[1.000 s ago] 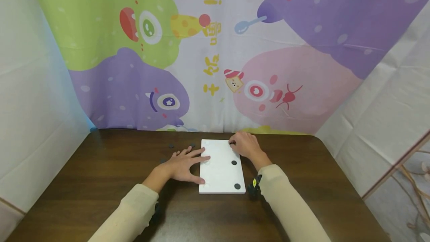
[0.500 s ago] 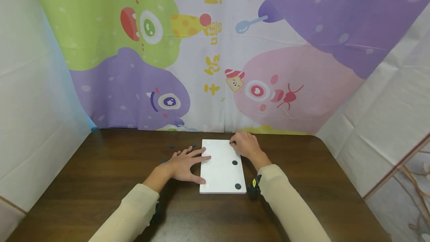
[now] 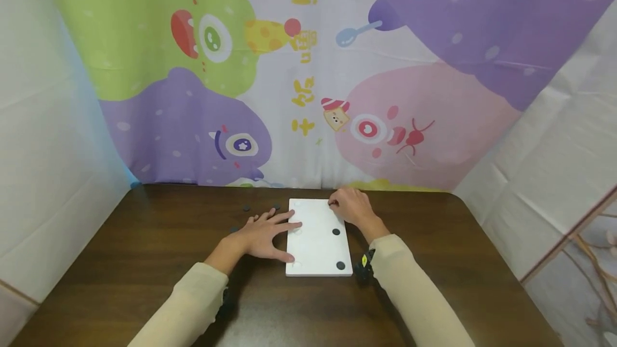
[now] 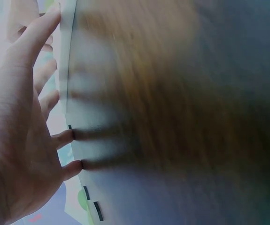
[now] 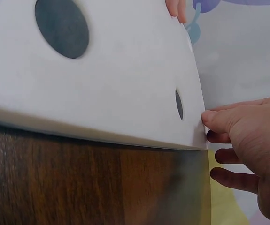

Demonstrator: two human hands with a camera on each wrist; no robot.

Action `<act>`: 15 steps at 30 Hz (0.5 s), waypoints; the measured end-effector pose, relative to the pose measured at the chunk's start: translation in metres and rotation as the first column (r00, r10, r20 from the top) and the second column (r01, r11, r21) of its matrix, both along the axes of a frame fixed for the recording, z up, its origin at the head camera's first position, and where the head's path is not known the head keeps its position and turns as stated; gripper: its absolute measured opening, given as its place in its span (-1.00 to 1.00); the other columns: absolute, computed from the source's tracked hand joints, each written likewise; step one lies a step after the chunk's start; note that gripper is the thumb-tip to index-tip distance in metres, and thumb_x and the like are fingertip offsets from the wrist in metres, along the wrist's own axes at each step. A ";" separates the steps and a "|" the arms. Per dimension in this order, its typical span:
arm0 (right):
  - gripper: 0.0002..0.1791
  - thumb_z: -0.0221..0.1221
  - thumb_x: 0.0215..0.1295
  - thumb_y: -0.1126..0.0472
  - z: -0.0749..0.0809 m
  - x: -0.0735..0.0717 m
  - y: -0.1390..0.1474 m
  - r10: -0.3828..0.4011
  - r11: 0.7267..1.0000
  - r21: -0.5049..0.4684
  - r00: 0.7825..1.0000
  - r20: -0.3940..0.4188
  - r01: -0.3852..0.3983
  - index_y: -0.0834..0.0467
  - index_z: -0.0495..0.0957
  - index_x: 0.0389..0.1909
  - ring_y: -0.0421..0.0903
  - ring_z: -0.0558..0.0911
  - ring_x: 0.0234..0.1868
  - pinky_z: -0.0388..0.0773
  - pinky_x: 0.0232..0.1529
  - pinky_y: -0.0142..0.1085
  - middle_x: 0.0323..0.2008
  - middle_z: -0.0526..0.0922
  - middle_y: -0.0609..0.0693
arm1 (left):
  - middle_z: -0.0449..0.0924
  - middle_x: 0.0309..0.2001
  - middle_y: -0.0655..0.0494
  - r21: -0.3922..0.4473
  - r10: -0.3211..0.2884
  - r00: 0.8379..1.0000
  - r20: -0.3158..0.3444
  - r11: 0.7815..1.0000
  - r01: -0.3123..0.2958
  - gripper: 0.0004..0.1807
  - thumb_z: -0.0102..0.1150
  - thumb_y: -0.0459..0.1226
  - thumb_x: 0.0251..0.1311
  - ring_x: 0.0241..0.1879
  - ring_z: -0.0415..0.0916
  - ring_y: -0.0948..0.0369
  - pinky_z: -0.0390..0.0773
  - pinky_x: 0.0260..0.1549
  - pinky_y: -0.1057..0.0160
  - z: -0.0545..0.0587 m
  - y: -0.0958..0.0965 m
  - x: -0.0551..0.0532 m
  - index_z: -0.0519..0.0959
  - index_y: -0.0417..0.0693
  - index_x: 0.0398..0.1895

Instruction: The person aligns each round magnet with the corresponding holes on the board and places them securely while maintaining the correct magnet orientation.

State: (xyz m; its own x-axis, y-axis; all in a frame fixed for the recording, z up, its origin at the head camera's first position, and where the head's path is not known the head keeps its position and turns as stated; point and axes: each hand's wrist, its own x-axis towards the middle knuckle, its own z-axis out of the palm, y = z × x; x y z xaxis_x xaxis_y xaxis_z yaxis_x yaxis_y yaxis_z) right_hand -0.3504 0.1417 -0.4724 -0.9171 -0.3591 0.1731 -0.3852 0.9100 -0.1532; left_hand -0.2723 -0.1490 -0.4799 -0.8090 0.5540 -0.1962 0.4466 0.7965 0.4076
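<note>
Left hand [image 3: 262,237] and right hand [image 3: 353,208] at a white board [image 3: 315,248] on a brown bench [image 3: 260,315].
Head view: the board lies flat between the hands; the left hand is spread and grasps nothing, its thumb and two fingertips on the board; the right hand's fingers are bent at the board's far corner; two dark discs [image 3: 336,232] sit on the board, nearer the person than the right hand; three loose discs [image 3: 247,208] lie beyond the left hand; a printed cloth [image 3: 409,100] hangs past both hands; left wrist view: loose discs show past the left hand's little finger; right wrist view: thumb and forefinger meet the board's corner; I cannot tell whether they pinch anything.
</note>
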 end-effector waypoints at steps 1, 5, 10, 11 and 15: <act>-0.86 0.43 0.55 0.14 0.000 0.000 0.000 0.001 1.000 -0.001 1.000 0.004 -0.001 -0.06 0.94 -0.02 0.06 0.84 0.01 0.82 0.02 0.06 -0.02 0.89 -0.03 | -0.06 0.91 0.15 0.004 0.003 1.000 -0.003 1.000 -0.003 0.06 0.44 0.38 0.30 0.85 -0.16 -0.42 -0.01 0.59 -0.77 0.000 0.000 0.000 0.27 0.40 0.80; -0.87 0.44 0.54 0.12 0.002 -0.001 0.000 -0.003 1.000 -0.003 1.000 0.016 0.003 -0.06 0.93 -0.04 0.04 0.83 0.02 0.81 0.03 0.06 -0.03 0.88 -0.03 | -0.05 0.90 0.12 0.009 0.006 1.000 -0.008 1.000 -0.006 0.05 0.46 0.35 0.31 0.85 -0.15 -0.41 0.00 0.58 -0.78 0.001 -0.001 0.000 0.28 0.36 0.80; -0.88 0.44 0.53 0.11 0.004 0.000 0.000 -0.004 1.000 -0.010 1.000 0.015 0.004 -0.06 0.93 -0.06 0.03 0.84 0.03 0.81 0.02 0.05 -0.01 0.90 -0.04 | -0.04 0.90 0.10 0.008 0.006 1.000 -0.007 1.000 -0.006 0.05 0.46 0.35 0.30 0.84 -0.16 -0.42 -0.01 0.58 -0.79 0.002 0.000 0.000 0.30 0.35 0.80; -0.87 0.44 0.53 0.11 0.005 0.001 0.000 -0.004 1.000 -0.013 1.000 0.015 0.004 -0.06 0.93 -0.06 0.02 0.84 0.03 0.81 0.02 0.04 -0.01 0.90 -0.05 | -0.03 0.90 0.10 0.007 0.006 1.000 -0.007 1.000 -0.006 0.05 0.47 0.35 0.30 0.84 -0.16 -0.42 -0.02 0.58 -0.79 0.002 0.000 0.000 0.30 0.35 0.80; -0.87 0.44 0.53 0.10 0.009 0.003 -0.001 -0.002 1.000 -0.020 1.000 0.014 0.003 -0.05 0.93 -0.05 0.01 0.85 0.03 0.82 0.03 0.03 0.00 0.91 -0.05 | -0.02 0.90 0.09 0.000 0.008 1.000 -0.006 1.000 -0.008 0.05 0.47 0.35 0.30 0.84 -0.15 -0.42 -0.02 0.58 -0.78 0.001 0.001 -0.001 0.31 0.35 0.79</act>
